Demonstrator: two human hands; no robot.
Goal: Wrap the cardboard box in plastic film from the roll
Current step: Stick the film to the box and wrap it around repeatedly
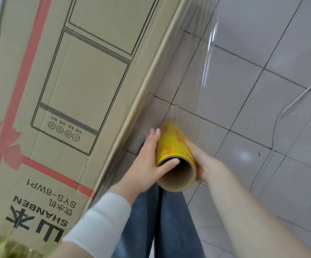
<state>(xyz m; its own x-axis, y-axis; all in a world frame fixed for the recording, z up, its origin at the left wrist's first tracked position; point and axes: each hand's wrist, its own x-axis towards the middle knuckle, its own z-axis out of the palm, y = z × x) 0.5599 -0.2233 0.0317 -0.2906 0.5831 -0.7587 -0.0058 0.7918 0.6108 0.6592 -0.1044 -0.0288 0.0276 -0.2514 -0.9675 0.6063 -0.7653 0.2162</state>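
Note:
A tall cardboard box (pixel 72 86) with a red printed ribbon and black line drawing fills the left half of the view. A yellow roll of plastic film (pixel 171 146) with a brown cardboard core is held upright just right of the box's edge. My left hand (pixel 147 161) grips the roll's left side, thumb hooked inside the core. My right hand (pixel 203 161) holds the roll's right side, its fingers hidden behind it. A clear sheet of film (pixel 193 58) stretches from the roll up along the box's right edge.
Grey floor tiles (pixel 253 118) with dark grout lie to the right. A thin white cable (pixel 288 107) snakes across them. Legs in blue jeans (pixel 162 220) stand directly below the roll, close to the box.

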